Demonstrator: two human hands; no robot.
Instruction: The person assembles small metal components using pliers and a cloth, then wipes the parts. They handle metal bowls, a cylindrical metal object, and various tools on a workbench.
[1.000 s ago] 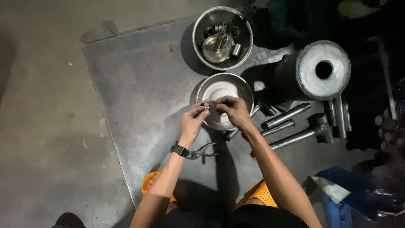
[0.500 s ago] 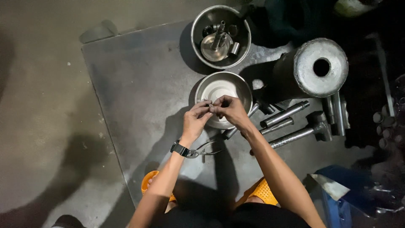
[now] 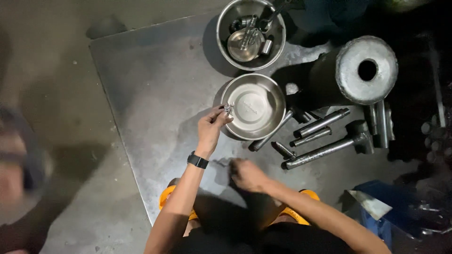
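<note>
Your left hand (image 3: 210, 129) pinches a small metal part (image 3: 228, 109) over the near rim of the empty steel bowl (image 3: 254, 107), right hand (image 3: 246, 174) loosely curled, seemingly empty, on the metal plate (image 3: 155, 94); a loosened pinch could drop it.

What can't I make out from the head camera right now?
- Small shiny metal part pinched in the left hand: too small to identify.
- Right hand: motion-blurred; grip and contents unclear.
- Parts inside the far steel bowl: overlapping, partly shadowed.
- Right edge beyond the hollow grey metal cylinder: too dark.
- Left edge: blurred shape.
</note>
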